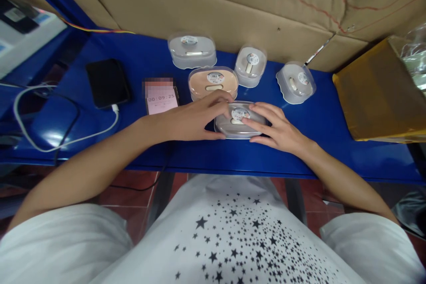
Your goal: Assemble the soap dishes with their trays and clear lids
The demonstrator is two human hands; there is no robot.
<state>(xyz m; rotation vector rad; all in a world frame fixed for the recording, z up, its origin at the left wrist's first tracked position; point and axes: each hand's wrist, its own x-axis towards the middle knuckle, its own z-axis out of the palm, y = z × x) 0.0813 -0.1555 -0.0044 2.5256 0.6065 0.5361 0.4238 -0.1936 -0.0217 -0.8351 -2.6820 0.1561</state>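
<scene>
A grey oval case with a clear lid and a round label lies near the front edge of the blue table. My left hand grips its left end, fingers on the lid and thumb at the front side. On its right end rests my right hand, which holds that side with fingertips on the lid and label. Just behind stands a peach case with a clear lid. Farther back are a long whitish case, a smaller whitish case and another one to the right.
A phone showing a timer lies left of the cases. Beyond it are a black device and its white cable. An open cardboard box stands at the right. Cardboard lines the back.
</scene>
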